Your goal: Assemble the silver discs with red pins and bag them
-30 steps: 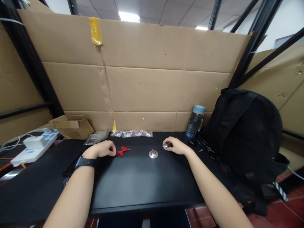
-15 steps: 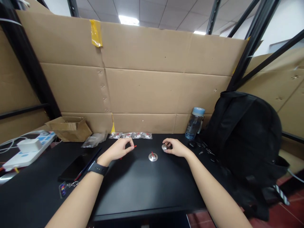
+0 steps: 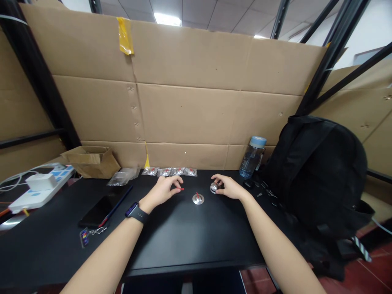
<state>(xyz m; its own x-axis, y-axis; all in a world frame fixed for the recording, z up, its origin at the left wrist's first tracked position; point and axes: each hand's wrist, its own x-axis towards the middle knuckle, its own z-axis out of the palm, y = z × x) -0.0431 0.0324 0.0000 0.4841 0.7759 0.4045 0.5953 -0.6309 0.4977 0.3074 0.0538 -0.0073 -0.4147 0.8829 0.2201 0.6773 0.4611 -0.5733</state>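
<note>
My left hand (image 3: 167, 190), with a dark watch (image 3: 136, 211) on its wrist, hovers over the black table, thumb and forefinger pinched on a thin red cord (image 3: 181, 189). Just right of it a silver finger cymbal (image 3: 198, 199) lies dome up on the table, a short red cord standing from its centre. My right hand (image 3: 225, 186) curls its fingers around another silver finger cymbal (image 3: 214, 187), at or just above the tabletop. Part of that cymbal is hidden by the fingers.
Several bagged cymbals (image 3: 165, 172) line the table's back edge beside a clear plastic bag (image 3: 124, 176) and open carton (image 3: 92, 161). A phone (image 3: 102, 207), keychain (image 3: 85, 237) and power strip (image 3: 43, 192) sit left. A water bottle (image 3: 251, 157) and black backpack (image 3: 321, 183) stand right.
My left hand has moved right with the red cord, closer to the cymbal on the table. My right hand stays at its cymbal. The view has shifted slightly.
</note>
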